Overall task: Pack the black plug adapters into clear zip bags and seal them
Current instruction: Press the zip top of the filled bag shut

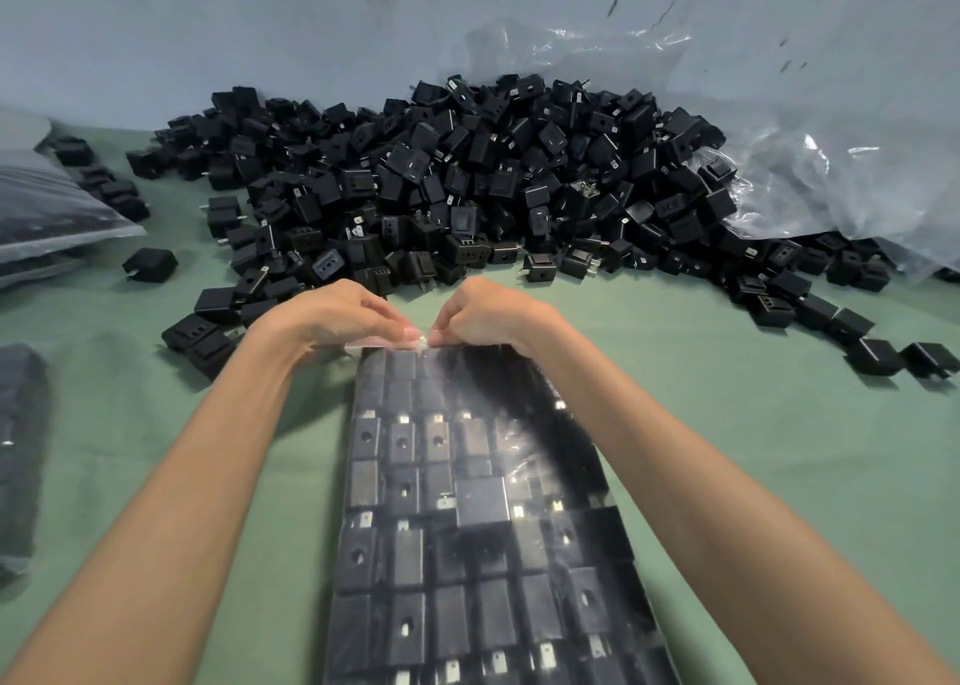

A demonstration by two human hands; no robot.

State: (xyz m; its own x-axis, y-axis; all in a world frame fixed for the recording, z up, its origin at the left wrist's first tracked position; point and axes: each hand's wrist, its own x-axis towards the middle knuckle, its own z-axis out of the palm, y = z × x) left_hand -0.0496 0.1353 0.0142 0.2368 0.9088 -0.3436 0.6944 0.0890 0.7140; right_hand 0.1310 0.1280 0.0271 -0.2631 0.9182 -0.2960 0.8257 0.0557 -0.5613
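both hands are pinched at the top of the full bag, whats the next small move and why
Probably slide the pinches apart along the zip strip, each toward its own corner. The left hand and right hand pinch it nearly fingertip to fingertip at the top middle of the zip bag, which is full of adapters, so the outer stretches likely need pressing shut.

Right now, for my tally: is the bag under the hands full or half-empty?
Full: rows of adapters fill the zip bag right up to its top edge.
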